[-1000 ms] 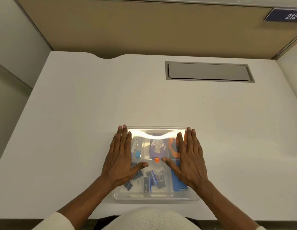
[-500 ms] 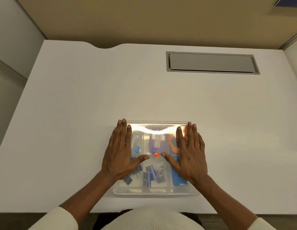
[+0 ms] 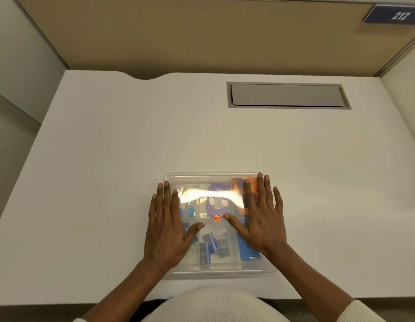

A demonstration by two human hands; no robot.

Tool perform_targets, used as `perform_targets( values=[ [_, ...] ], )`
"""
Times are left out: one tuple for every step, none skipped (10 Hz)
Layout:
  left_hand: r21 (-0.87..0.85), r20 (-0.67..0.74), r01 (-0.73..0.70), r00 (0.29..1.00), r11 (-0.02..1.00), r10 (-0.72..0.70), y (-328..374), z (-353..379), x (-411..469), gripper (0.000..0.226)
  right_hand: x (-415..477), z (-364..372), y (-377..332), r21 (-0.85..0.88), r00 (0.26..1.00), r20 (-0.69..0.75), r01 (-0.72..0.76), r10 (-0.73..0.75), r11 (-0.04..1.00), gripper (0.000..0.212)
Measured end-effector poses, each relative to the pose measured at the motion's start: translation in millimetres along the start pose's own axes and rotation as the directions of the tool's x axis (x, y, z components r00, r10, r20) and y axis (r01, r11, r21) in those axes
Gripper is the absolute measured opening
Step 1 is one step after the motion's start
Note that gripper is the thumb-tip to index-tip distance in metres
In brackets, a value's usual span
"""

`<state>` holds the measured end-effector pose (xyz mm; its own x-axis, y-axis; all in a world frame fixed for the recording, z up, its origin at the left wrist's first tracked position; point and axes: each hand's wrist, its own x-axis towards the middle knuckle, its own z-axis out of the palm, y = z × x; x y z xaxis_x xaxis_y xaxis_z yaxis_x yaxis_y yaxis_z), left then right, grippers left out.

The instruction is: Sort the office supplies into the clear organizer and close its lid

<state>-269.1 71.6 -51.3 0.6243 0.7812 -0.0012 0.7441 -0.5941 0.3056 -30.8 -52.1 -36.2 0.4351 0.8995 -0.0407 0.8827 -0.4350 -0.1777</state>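
The clear organizer [image 3: 219,270] lies near the front edge of the white desk [image 3: 109,182], its lid down over the compartments. My left hand [image 3: 165,228] rests flat on the lid's left side, fingers spread. On the lid's right side my right hand [image 3: 263,219] lies flat the same way. Through the plastic I see a purple packet [image 3: 217,201], small dark and blue boxes [image 3: 213,246], a blue item [image 3: 247,253] and an orange item [image 3: 237,183]. A small orange sticker [image 3: 217,218] sits between my thumbs. Glare hides part of the far compartments.
A grey recessed cover [image 3: 287,95] is set into the desk at the back right. Tan partition panels [image 3: 201,36] wall the desk at the back, and a sign reading 212 [image 3: 399,15] hangs at the top right.
Both hands stay flat on the lid in the same spots. Only the camera's view has shifted slightly.
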Motion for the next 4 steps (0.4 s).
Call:
perform_targets(
  values=[
    [0.023,0.036,-0.023,0.999,0.999,0.022,1,2,-14,0.107,1,0,0,0.006,1.0,0.012,-0.004,0.004,1.0,0.107],
    [0.047,0.031,-0.016,0.999,0.999,0.015,2,-3,-15,0.106,1,-2,0,-0.008,1.0,0.024,-0.011,0.011,1.0,0.106],
    [0.011,-0.014,-0.035,0.999,0.999,0.035,4,-17,-6,0.107,3,-9,2,0.004,1.0,-0.016,-0.011,0.011,1.0,0.104],
    [0.025,-0.018,-0.05,0.999,0.998,0.051,11,-36,8,0.109,8,-25,-3,0.061,0.997,-0.056,-0.051,0.055,0.997,0.103]
  ],
)
